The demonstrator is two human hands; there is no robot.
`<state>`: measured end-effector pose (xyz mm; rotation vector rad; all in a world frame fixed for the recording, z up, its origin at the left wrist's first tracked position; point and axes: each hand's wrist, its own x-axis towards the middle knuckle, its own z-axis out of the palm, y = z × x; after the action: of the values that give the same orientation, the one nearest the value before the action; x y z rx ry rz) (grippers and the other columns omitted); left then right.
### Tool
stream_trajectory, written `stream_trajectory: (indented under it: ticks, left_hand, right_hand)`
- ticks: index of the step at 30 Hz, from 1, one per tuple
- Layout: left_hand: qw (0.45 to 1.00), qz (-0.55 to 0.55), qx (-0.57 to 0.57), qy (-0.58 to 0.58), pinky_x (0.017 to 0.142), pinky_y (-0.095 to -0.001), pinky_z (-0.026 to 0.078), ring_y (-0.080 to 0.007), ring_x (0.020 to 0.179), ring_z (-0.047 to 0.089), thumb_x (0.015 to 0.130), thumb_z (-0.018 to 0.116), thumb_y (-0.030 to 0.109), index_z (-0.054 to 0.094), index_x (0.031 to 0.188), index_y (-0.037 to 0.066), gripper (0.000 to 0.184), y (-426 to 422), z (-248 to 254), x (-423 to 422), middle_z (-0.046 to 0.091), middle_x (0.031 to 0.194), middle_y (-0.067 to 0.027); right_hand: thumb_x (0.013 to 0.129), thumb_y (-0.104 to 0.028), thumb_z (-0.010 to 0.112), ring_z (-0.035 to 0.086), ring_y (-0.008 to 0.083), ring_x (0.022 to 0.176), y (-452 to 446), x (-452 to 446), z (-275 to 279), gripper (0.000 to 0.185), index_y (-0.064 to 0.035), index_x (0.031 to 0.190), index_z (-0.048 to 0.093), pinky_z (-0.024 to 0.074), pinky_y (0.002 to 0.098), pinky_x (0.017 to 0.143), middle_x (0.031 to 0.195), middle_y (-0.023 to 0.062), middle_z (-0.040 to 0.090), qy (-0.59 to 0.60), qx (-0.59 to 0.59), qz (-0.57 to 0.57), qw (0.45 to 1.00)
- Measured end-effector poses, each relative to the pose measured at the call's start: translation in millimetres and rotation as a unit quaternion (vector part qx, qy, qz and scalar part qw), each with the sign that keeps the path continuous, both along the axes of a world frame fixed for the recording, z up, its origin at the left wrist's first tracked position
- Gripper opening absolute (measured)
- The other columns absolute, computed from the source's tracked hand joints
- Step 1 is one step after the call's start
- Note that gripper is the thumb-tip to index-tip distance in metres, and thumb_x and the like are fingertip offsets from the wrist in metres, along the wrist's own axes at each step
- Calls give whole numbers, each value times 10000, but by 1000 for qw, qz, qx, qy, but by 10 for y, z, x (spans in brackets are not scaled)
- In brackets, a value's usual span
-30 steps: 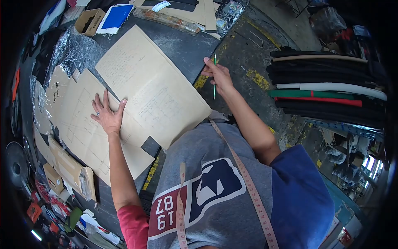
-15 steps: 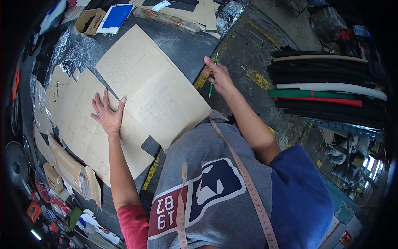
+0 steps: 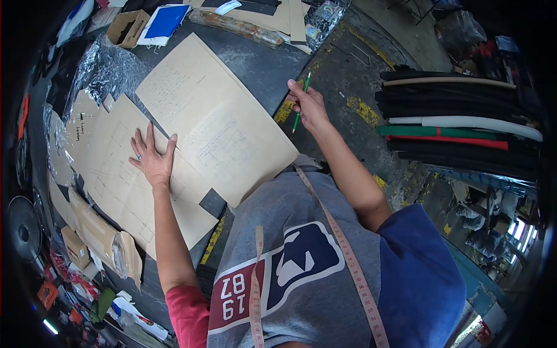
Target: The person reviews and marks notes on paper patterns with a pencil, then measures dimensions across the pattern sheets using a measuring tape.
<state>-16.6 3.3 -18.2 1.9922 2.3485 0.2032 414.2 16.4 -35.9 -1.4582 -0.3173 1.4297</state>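
My left hand lies flat with fingers spread on a brown pattern sheet that bears pencil-drawn outlines. Beside it, a larger folded brown paper with handwriting and a faint sketch reaches from the dark table to my shirt. To the right, past the table edge, my right hand is closed around a green pencil, which points down toward the floor. A measuring tape hangs down over the front of my shirt.
Rolls of dark, white, green and red material are stacked at right. Plastic wrap, a small cardboard box, a blue pad and a plastic-wrapped bar lie at the table's back. A brown packet sits at left.
The green pencil has tilted slightly in my right hand, its top end leaning a little further right. My left hand stays in the same place on the sheet.
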Motion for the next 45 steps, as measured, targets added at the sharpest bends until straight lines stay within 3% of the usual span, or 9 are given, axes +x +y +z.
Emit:
stream_trajectory:
  ticks: [12, 23, 45]
  left_hand:
    - [1000, 3, -1, 1, 1212, -786, 92, -381, 1623, 164, 817, 702, 778, 427, 1619, 352, 948, 0, 6, 4, 270, 1730, -105]
    - [1000, 5, 3, 17, 1204, -781, 125, -353, 1618, 193, 837, 698, 755, 424, 1620, 360, 919, 2, 10, 12, 289, 1726, -106]
    - [1000, 14, -7, 7, 1217, -778, 105, -362, 1621, 177, 783, 732, 784, 455, 1601, 344, 970, 17, 46, 45, 276, 1728, -105]
  right_hand:
    - [921, -342, 862, 688, 93, 813, -13, -64, 38, 394, -88, 1141, 656, 395, 218, 533, 961, -19, 673, -53, 5, -30, 998]
    - [966, -401, 808, 696, 83, 833, -1, 1, 4, 317, -128, 1014, 654, 373, 231, 544, 932, -21, 662, -62, -1, 18, 998]
    - [978, -470, 775, 702, 100, 838, -43, -11, 51, 371, -115, 981, 668, 385, 228, 557, 910, -8, 669, -50, -35, 37, 997]
